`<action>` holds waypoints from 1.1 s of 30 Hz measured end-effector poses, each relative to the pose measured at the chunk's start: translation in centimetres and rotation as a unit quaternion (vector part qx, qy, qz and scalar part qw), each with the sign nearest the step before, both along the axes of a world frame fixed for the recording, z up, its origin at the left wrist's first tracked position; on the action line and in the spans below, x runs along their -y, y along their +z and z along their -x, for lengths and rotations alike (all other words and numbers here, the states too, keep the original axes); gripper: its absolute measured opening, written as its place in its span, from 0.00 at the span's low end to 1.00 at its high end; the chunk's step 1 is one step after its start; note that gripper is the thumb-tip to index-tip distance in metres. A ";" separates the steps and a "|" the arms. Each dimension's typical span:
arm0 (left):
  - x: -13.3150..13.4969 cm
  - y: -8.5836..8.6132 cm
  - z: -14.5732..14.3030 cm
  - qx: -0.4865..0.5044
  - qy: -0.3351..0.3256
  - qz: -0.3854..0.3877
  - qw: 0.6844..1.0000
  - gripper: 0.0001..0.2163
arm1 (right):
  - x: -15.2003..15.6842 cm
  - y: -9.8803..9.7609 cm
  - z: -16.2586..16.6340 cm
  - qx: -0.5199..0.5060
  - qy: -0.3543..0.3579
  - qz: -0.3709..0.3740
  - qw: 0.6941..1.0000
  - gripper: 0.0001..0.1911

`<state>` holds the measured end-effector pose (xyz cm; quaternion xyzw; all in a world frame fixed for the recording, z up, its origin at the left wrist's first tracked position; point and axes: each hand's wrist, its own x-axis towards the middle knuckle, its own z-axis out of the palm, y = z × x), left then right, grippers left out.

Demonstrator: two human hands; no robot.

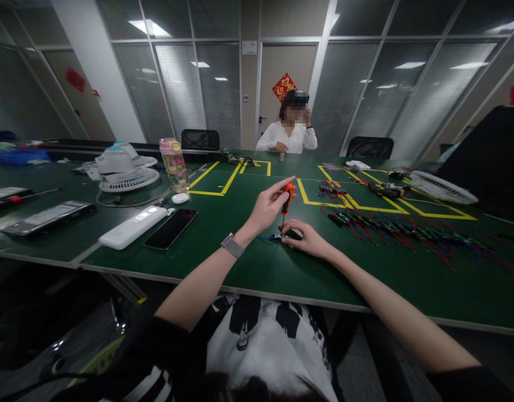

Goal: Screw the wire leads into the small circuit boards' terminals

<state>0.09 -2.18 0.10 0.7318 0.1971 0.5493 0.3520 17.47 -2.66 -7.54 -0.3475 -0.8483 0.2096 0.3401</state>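
Observation:
My left hand (267,207) is closed around a small orange-handled screwdriver (287,199), which stands upright with its tip down on a small circuit board (277,237) lying on the green table (248,268). My right hand (304,235) rests on the table just right of the tip, fingers curled and pressed on the small board and a dark part beside it. A watch sits on my left wrist.
A long row of small boards with red, blue and black wires (407,231) lies to the right. To the left lie a black phone (171,228), a white power bank (133,226), a white mouse (180,197), a pink bottle (174,164) and a fan (123,167). A person (288,134) sits across.

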 end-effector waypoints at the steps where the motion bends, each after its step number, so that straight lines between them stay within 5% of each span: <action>1: 0.0 0.0 0.0 0.000 0.003 0.002 1.000 0.17 | 0.0 -0.1 0.0 -0.002 -0.002 0.001 1.000 0.05; 6: -0.3 -0.3 0.0 -0.009 0.085 -0.046 0.995 0.15 | -0.1 -0.3 -0.1 -0.005 -0.011 0.002 1.000 0.06; 12: -0.2 0.0 0.0 0.008 -0.004 0.022 1.000 0.18 | -0.1 -0.2 -0.1 -0.003 -0.009 0.000 1.000 0.06; 17: -0.4 -0.1 0.1 0.023 0.085 -0.013 0.996 0.14 | -0.1 -0.2 0.0 -0.005 -0.014 0.001 1.000 0.06; 23: -0.7 0.0 0.2 0.038 -0.012 0.054 0.998 0.17 | 0.0 -0.2 0.0 -0.006 -0.024 0.008 1.000 0.05; 29: -0.5 -0.1 0.0 0.035 0.035 0.021 0.999 0.17 | -0.1 -0.3 0.0 0.002 -0.021 0.006 1.000 0.06; 33: -0.7 -0.3 0.0 0.039 0.011 0.029 0.999 0.18 | -0.1 -0.3 0.0 0.004 -0.023 0.001 1.000 0.05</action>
